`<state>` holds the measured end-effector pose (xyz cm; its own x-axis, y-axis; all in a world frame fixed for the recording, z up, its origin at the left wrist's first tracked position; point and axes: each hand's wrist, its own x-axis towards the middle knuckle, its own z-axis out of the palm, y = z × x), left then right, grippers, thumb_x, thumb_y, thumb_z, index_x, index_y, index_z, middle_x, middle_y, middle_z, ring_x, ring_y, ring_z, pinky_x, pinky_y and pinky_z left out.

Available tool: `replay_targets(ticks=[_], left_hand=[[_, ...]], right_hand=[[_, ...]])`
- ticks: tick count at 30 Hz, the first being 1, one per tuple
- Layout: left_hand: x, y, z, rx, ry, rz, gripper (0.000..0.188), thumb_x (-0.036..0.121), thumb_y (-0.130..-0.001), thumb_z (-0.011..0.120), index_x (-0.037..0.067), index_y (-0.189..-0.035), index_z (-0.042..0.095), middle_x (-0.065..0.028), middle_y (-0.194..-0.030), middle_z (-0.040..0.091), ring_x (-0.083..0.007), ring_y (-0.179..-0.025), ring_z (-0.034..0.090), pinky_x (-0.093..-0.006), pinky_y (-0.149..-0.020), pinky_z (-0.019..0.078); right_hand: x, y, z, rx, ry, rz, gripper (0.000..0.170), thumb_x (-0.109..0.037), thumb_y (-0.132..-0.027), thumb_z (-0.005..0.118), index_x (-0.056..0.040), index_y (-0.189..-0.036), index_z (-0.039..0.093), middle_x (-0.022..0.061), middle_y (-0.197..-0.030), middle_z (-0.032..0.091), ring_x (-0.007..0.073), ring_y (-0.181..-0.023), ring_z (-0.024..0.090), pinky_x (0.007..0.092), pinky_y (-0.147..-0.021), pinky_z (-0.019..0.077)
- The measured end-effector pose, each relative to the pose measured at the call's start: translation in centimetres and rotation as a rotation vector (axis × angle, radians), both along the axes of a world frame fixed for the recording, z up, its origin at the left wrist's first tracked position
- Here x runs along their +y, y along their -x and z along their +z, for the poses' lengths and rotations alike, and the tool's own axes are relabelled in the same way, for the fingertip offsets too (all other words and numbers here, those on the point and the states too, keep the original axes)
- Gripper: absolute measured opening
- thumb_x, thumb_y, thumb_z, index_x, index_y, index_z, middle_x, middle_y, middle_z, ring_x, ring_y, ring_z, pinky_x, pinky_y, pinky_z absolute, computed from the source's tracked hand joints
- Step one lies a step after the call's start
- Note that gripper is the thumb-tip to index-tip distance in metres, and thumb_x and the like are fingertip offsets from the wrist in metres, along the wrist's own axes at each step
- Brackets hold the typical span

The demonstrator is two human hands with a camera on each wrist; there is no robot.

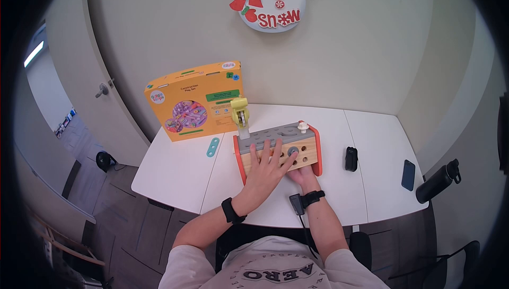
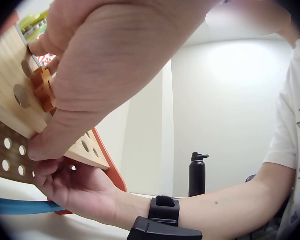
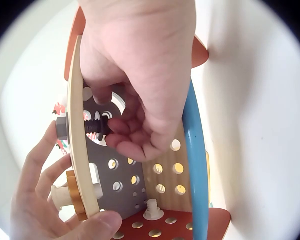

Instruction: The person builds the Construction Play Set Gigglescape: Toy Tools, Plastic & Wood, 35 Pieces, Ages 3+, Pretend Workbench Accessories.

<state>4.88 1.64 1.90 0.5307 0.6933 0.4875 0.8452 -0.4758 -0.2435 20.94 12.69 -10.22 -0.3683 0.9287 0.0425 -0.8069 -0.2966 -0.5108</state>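
Observation:
A toy workbench with a wooden front panel [image 1: 313, 157] and grey top stands on the table. Spread fingers of my left hand [image 1: 265, 175] lie across its front, one fingertip touching the grey bolt head [image 3: 62, 128]. From beneath, my right hand [image 1: 303, 175] reaches inside. In the right wrist view, curled fingers of the right hand [image 3: 140, 85] pinch the dark inner end of the bolt, whose threaded shaft [image 3: 92, 126] passes through the panel. Beside the left fingers an orange toothed piece [image 3: 76, 195] sits against the panel, with a cream peg [image 3: 61, 197] through it.
Behind the workbench stands a yellow box [image 1: 207, 95]; a teal strip [image 1: 213, 147] lies before it. A yellow-green toy piece [image 1: 239, 111] and a white peg [image 1: 303, 125] stand on top. Rightward are a black case [image 1: 351, 159], phone [image 1: 407, 175] and bottle [image 1: 437, 183].

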Motion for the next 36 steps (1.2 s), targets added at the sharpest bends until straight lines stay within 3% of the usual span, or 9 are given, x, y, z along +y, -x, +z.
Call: replay_targets(ticks=[13, 22, 36], left_hand=[[0.0, 0.0, 0.0, 0.004, -0.001, 0.003, 0.078, 0.004, -0.090, 0.064, 0.028, -0.161, 0.043, -0.0273, -0.161, 0.037, -0.0508, -0.144, 0.043, -0.0757, -0.114, 0.0279], [0.0, 0.1, 0.1, 0.006, 0.009, -0.001, 0.078, 0.004, -0.091, 0.064, 0.027, -0.162, 0.042, -0.0279, -0.162, 0.037, -0.0513, -0.144, 0.042, -0.0759, -0.114, 0.0279], [0.0, 0.1, 0.0, -0.023, 0.006, -0.010, 0.078, 0.002, -0.090, 0.064, 0.027, -0.162, 0.042, -0.0277, -0.162, 0.036, -0.0512, -0.143, 0.042, -0.0760, -0.114, 0.0280]], right_hand=[[-0.4, -0.4, 0.5, -0.067, -0.004, -0.035, 0.052, -0.038, -0.110, 0.052, -0.0126, -0.155, 0.044, 0.0123, -0.154, 0.053, 0.0301, -0.138, 0.055, 0.0499, -0.116, 0.0497], [-0.1, -0.4, 0.3, -0.086, -0.004, -0.028, 0.052, -0.038, -0.113, 0.045, -0.0103, -0.157, 0.041, 0.0134, -0.157, 0.051, 0.0310, -0.139, 0.056, 0.0489, -0.115, 0.0519], [-0.7, -0.3, 0.9, -0.013, 0.032, -0.098, 0.043, -0.029, -0.111, 0.053, -0.0099, -0.150, 0.048, 0.0118, -0.149, 0.057, 0.0272, -0.131, 0.061, 0.0461, -0.108, 0.0569]])
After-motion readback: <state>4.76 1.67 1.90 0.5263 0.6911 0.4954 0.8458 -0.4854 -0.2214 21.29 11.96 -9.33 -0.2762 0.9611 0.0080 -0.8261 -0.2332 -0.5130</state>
